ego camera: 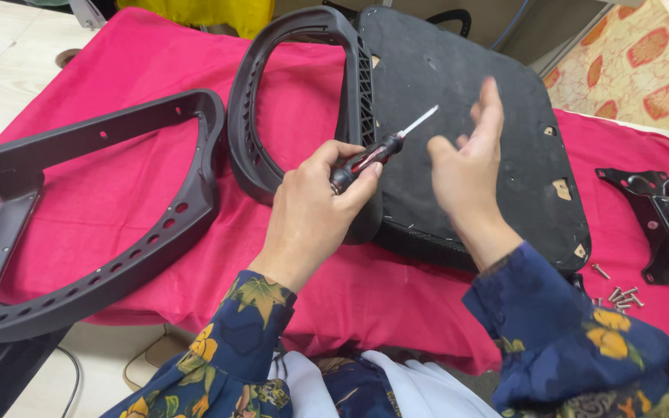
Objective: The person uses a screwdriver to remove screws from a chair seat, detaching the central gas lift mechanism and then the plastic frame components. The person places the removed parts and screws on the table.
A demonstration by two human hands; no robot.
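At frame centre the left hand (315, 205) grips a screwdriver (381, 149) over the black seat base (474, 131); the right hand (466, 166) hovers open, empty. Steadying the tip before pressing seems wise.

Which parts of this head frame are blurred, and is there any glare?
Head view: the right hand is motion-blurred, fingers smeared; the left hand and its screwdriver are sharper; lighting is even and soft, with only a mild sheen on the black armrest frame; the screws stay legible.
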